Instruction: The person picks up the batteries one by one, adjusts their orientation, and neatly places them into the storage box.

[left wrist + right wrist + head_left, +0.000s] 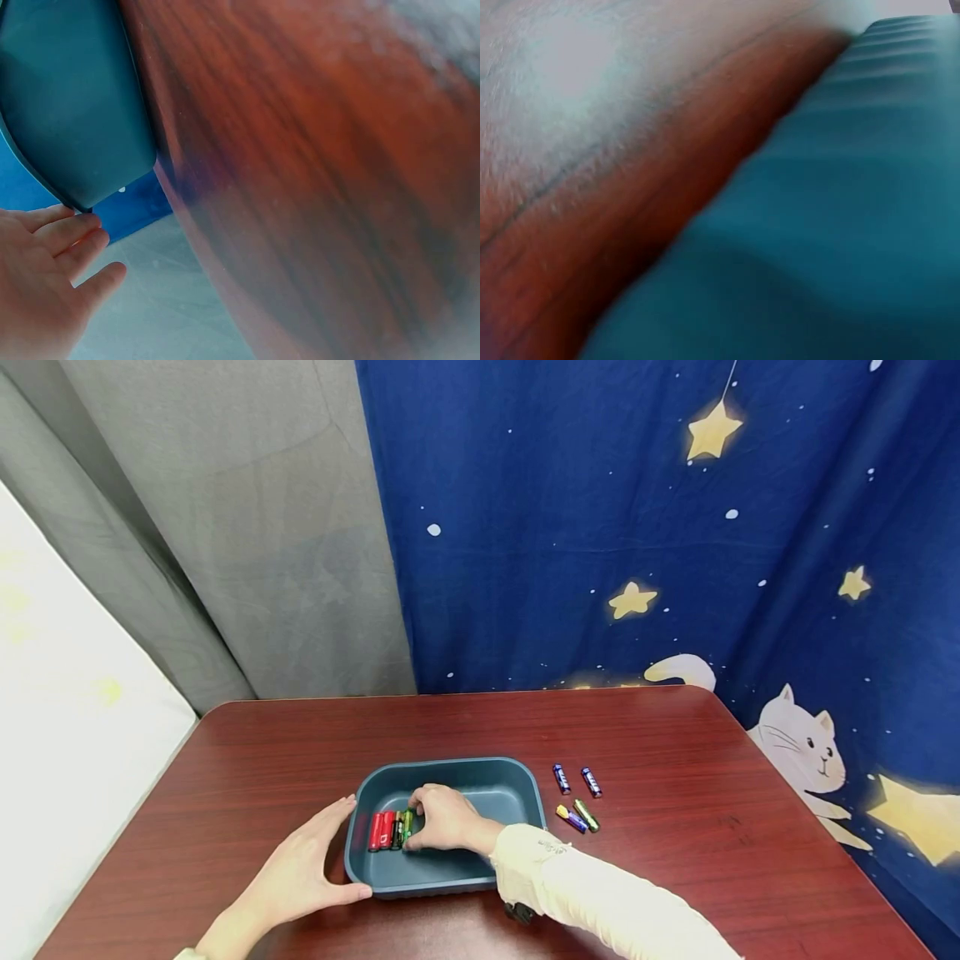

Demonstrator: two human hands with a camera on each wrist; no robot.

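Observation:
A dark blue-green rectangular tray [517, 785] sits on the table. At its left end lie two red batteries [380, 831] side by side, then a dark battery [397, 830]. My right hand [450, 818] reaches into the tray and pinches a green battery [408, 825] beside the dark one, its thumb and fingers at the battery's ends. My left hand [300, 860] is spread along the tray's left end, fingertips at the rim and thumb at the front corner. In the left wrist view the left fingers [67, 232] are at the tray corner. Only the tray's outer wall [840, 225] and the table show in the right wrist view.
Right of the tray lie two blue batteries [577, 780], a green battery [587, 816] and a yellow-and-purple battery [572, 818]. The red-brown table [720, 843] extends to both sides. Behind it hang a grey curtain [300, 568] and a blue starry curtain [525, 552].

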